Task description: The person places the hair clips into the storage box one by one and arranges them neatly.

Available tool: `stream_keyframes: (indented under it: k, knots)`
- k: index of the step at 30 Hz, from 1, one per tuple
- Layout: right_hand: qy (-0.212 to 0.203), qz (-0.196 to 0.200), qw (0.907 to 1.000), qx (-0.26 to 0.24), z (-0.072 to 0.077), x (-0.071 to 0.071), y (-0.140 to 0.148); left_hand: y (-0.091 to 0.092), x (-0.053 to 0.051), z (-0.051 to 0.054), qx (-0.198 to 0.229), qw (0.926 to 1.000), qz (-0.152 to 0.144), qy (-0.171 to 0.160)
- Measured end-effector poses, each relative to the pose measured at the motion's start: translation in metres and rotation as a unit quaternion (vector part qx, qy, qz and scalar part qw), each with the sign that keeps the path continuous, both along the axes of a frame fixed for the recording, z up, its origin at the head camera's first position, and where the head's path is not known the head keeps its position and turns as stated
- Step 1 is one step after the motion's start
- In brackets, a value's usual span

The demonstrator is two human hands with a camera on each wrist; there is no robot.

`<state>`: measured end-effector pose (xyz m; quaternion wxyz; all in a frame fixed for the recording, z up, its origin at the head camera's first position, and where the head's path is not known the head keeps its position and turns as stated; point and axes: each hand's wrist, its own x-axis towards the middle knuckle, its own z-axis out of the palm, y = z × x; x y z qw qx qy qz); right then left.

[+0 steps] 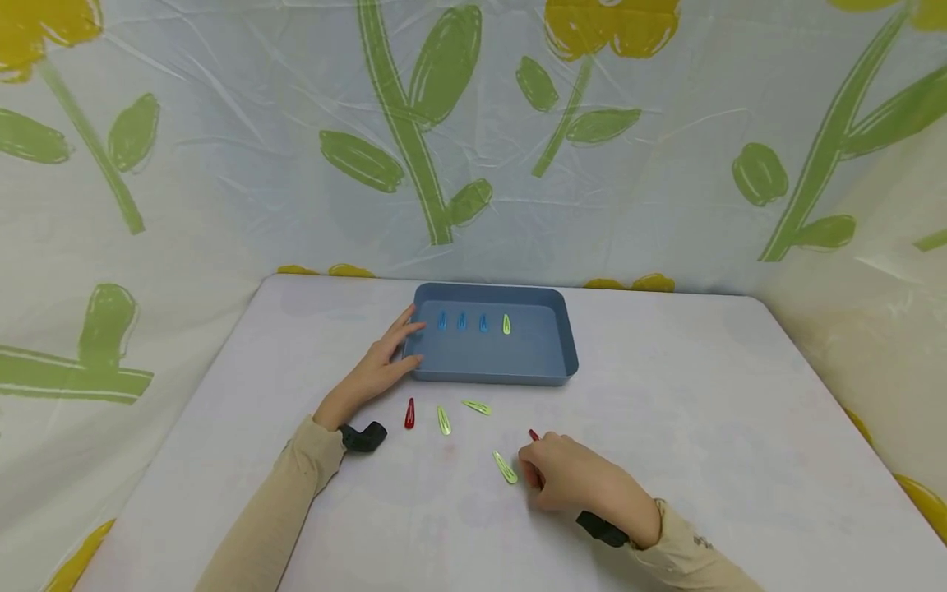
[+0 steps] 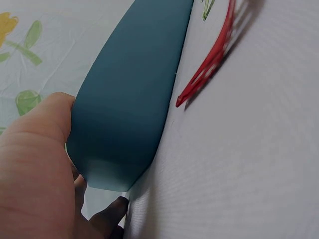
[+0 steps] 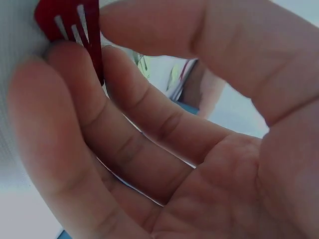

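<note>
My right hand (image 1: 573, 473) is low over the table, pinching a red snap hair clip (image 3: 50, 17) between thumb and fingertips. In the head view only one end of that clip shows past the fingers. A green hair clip (image 1: 505, 467) lies just left of this hand. My left hand (image 1: 379, 362) rests at the left side of a blue-grey tray (image 1: 488, 362), fingers spread and fairly straight, thumb touching the rim near the front corner. Inside the tray, three blue hair clips (image 1: 462, 321) and one green clip (image 1: 506, 324) stand in a row.
In front of the tray, a second red hair clip (image 1: 409, 413) lies on the white table (image 1: 681, 378) beside two green clips (image 1: 444, 420). A flower-patterned sheet (image 1: 259, 164) hangs behind the table and at its sides.
</note>
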<state>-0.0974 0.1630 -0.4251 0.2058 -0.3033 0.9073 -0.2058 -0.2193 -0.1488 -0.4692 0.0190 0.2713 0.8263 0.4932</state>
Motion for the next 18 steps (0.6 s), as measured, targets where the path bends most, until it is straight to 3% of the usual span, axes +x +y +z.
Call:
stream_keyframes:
  k: [6,18]
  knots:
    - [0.006,-0.002,0.9999,0.011,0.0003,-0.0002,0.0006,0.0003,-0.0002,-0.0003,0.001,1.0,0.001,0.002]
    - [-0.045,-0.014,0.9988,0.011,0.0003,-0.0049,0.0019,0.0005,-0.0001,0.0005,-0.005,1.0,0.003,0.001]
